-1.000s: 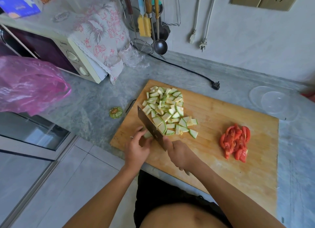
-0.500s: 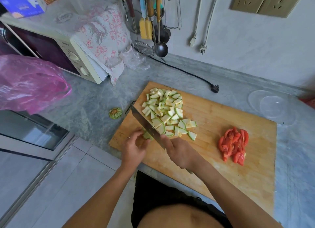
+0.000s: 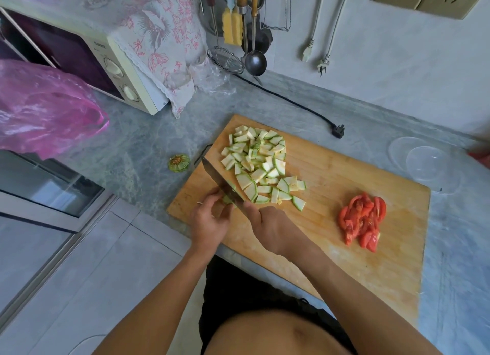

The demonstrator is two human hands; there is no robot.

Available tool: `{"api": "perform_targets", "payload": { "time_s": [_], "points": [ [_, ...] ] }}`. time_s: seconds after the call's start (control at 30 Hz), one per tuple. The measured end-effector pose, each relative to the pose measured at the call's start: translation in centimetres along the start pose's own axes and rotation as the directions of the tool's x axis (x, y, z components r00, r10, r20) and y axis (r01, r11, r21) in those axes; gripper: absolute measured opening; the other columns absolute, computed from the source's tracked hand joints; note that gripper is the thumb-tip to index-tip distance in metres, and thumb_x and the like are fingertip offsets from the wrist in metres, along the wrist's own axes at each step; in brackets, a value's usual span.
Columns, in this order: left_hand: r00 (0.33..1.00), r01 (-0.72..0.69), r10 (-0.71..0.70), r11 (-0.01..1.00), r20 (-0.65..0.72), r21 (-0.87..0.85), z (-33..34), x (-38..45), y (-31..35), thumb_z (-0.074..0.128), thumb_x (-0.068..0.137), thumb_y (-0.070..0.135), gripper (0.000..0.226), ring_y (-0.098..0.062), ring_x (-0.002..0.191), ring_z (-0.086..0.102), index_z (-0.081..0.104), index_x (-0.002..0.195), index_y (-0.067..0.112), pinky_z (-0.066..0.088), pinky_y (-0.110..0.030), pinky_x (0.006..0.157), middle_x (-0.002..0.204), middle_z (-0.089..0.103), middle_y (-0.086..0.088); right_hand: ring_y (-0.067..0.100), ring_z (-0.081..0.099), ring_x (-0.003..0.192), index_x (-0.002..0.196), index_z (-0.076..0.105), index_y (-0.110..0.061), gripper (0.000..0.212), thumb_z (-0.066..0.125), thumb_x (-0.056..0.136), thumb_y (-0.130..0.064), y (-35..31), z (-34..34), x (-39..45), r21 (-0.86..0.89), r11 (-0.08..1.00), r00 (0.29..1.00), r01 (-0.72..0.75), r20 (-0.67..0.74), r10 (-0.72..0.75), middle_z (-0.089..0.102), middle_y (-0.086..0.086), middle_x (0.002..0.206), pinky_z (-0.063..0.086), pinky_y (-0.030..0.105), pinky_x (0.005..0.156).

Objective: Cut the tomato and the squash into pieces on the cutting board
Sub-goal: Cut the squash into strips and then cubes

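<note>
Grey-green marbled stone makes up the worktop point(image 3: 148, 142), which runs along a pale wall and carries a rectangular bamboo cutting board point(image 3: 344, 184) set at a slant near its front edge. Across the board's left half lies a heap of pale green squash pieces point(image 3: 258, 161), thin slices with darker skin on their rims. Toward the board's right end, well apart from that heap, sits a small pile of red tomato wedges point(image 3: 362, 220). At the board's near left corner the left hand point(image 3: 209, 222) has its fingers curled down onto the last small piece of squash point(image 3: 227, 199), pinning it to the wood. The right hand point(image 3: 273, 227) is wrapped round the handle of a dark-bladed cleaver point(image 3: 221, 182), its grip closed on it; the blade runs away from the person, standing on edge just beside the left fingertips and touching the held piece. A cut green squash stem end point(image 3: 179, 163) lies on the worktop just off the board's left edge. Farther back at the left stand a cream microwave oven point(image 3: 116, 70) under a floral cloth point(image 3: 164, 44) and a crumpled pink plastic bag point(image 3: 45, 108). Clear plastic bowls point(image 3: 427, 163) rest near the worktop's right edge. A black power cord point(image 3: 291, 102) trails along the back, and metal utensils point(image 3: 246, 36) hang on the wall.
</note>
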State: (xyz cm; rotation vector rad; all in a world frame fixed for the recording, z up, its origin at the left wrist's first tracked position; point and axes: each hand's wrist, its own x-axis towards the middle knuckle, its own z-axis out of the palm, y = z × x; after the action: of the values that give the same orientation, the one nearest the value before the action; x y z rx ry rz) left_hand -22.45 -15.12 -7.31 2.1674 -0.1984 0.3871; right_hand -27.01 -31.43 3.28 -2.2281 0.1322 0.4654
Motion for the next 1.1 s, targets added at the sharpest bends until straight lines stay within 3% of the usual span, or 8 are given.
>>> {"api": "perform_targets", "payload": {
  "time_s": [0.13,0.27,0.33,0.47,0.7,0.83,1.1],
  "points": [
    [1.0,-0.016,0.016,1.0,0.017,0.007,-0.1,0.3,-0.1,0.086,0.074,0.009,0.033,-0.017,0.101,0.069,0.073,0.103,0.005,0.056,-0.03,0.087,0.107,0.073,-0.004,0.031,0.051,0.057,0.057,0.038,-0.005,0.068,0.025,0.1,-0.056,0.1,0.1,0.2,0.016,1.0,1.0,0.016,-0.011,-0.016,0.044,0.012,0.053,0.043,0.044,0.062],
    [1.0,-0.011,0.012,1.0,0.025,-0.023,-0.4,0.3,0.3,0.079,0.079,0.021,0.029,-0.011,0.099,0.068,0.072,0.101,0.004,0.052,-0.019,0.087,0.106,0.072,-0.003,0.027,0.051,0.064,0.072,0.048,-0.009,0.065,0.017,0.098,-0.059,-0.3,1.0,-0.2,-0.11,0.994,1.0,-0.01,0.011,0.011,0.051,0.01,0.066,0.044,0.038,0.062],
    [0.999,0.02,-0.019,0.999,0.034,-0.026,-0.3,0.2,0.4,0.081,0.078,0.015,0.027,-0.01,0.098,0.068,0.072,0.101,0.005,0.05,-0.013,0.085,0.104,0.073,-0.002,0.023,0.046,0.055,0.067,0.043,-0.01,0.064,0.02,0.097,-0.062,-0.3,1.3,-0.7,-0.114,0.993,1.0,-0.018,-0.006,0.017,0.047,0.006,0.06,0.038,0.033,0.054],
    [0.997,0.071,-0.07,0.997,0.04,-0.024,0.0,0.0,0.6,0.083,0.075,0.006,0.029,-0.014,0.098,0.069,0.072,0.102,0.006,0.056,-0.03,0.085,0.105,0.073,-0.004,0.021,0.04,0.049,0.062,0.038,-0.013,0.061,0.022,0.095,-0.062,-0.1,1.2,-1.4,-0.121,0.993,0.999,-0.015,-0.034,0.011,0.043,0.005,0.057,0.03,0.031,0.048],
    [0.999,-0.002,0.003,1.0,0.041,-0.015,0.1,0.2,-0.2,0.083,0.076,0.01,0.029,-0.015,0.101,0.068,0.071,0.102,0.005,0.054,-0.027,0.089,0.111,0.071,-0.005,0.023,0.041,0.047,0.058,0.037,-0.01,0.065,0.027,0.097,-0.06,0.1,0.8,-0.1,-0.092,0.995,0.999,-0.045,-0.005,0.045,0.044,0.008,0.053,0.031,0.034,0.047],
    [0.996,0.051,-0.051,0.999,0.075,-0.01,0.2,0.0,-0.1,0.085,0.075,0.014,0.032,-0.017,0.098,0.07,0.071,0.102,0.007,0.056,-0.032,0.083,0.107,0.074,-0.004,0.025,0.045,0.053,0.058,0.038,-0.01,0.064,0.027,0.1,-0.056,0.0,1.8,2.4,-0.103,0.994,0.999,-0.038,0.018,0.04,0.045,0.009,0.055,0.032,0.034,0.049],
    [0.992,0.097,-0.093,0.995,0.087,-0.036,0.1,0.3,0.6,0.087,0.072,0.008,0.038,-0.015,0.1,0.069,0.072,0.106,0.005,0.047,-0.009,0.088,0.108,0.074,-0.006,0.019,0.041,0.05,0.054,0.033,-0.01,0.065,0.028,0.101,-0.054,1.2,2.0,2.7,-0.023,1.0,1.0,-0.009,0.014,0.01,0.041,0.007,0.052,0.031,0.03,0.05]
  ]
}}
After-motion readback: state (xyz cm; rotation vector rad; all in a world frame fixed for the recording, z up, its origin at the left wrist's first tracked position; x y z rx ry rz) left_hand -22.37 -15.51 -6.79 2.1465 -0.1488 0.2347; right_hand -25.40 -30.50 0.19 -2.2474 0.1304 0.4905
